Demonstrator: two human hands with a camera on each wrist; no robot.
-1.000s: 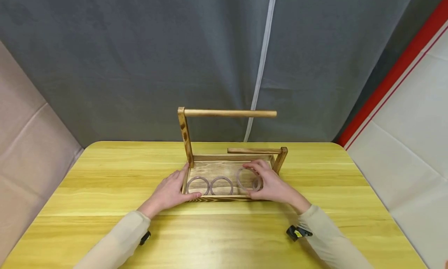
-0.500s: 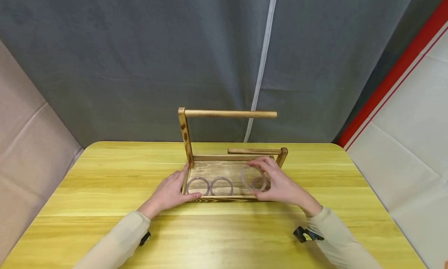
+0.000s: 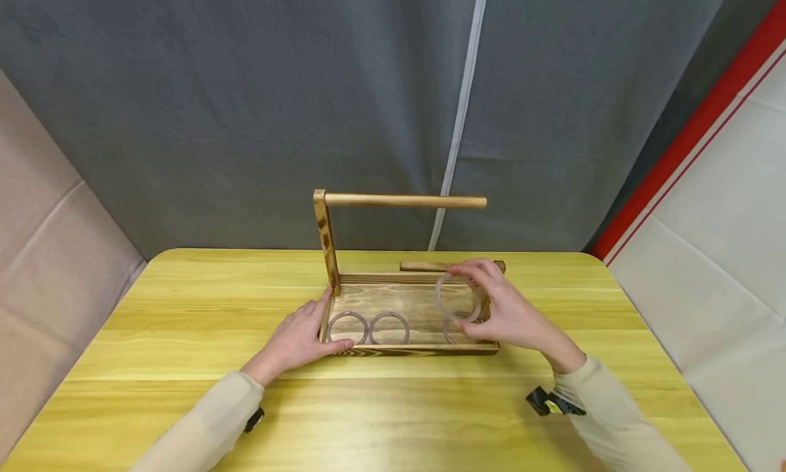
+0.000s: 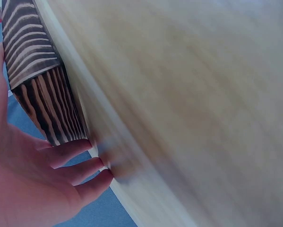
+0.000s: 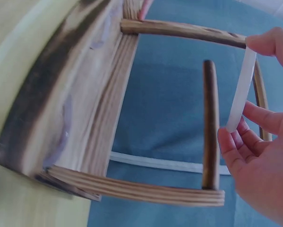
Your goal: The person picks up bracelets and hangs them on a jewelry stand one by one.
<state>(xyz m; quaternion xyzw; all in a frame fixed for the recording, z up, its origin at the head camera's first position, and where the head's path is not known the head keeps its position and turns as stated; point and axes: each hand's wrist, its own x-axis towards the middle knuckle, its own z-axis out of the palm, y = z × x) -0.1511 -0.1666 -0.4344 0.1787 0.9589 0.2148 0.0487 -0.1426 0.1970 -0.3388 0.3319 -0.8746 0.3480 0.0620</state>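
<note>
On the table stands a wooden jewelry rack point(image 3: 424, 350) with a shallow tray and two rods. My left hand point(image 3: 297, 335) holds the tray's left front corner, thumb along the front wall, fingers at the left side. My right hand point(image 3: 506, 312) pinches a pale translucent bangle point(image 3: 439, 298) between thumb and fingers, above the tray's right end. In the right wrist view this bangle point(image 5: 241, 90) is seen edge-on, apart from the short rod point(image 5: 210, 123). Two bangles, one at far left point(image 3: 348, 313) and its neighbour point(image 3: 389, 314), stand in the tray; another point(image 3: 447, 332) is partly hidden at right.
A long upper rod point(image 3: 405, 200) juts right from the tall left post point(image 3: 327, 243). The lower rod point(image 3: 420, 267) points left from the right post, which my right hand mostly hides. A grey curtain point(image 3: 245, 117) hangs behind the wooden table point(image 3: 215, 288).
My right hand has lifted the bangle up and to the right, away from the tray floor. More of the bangle behind it shows. My left hand has stayed put.
</note>
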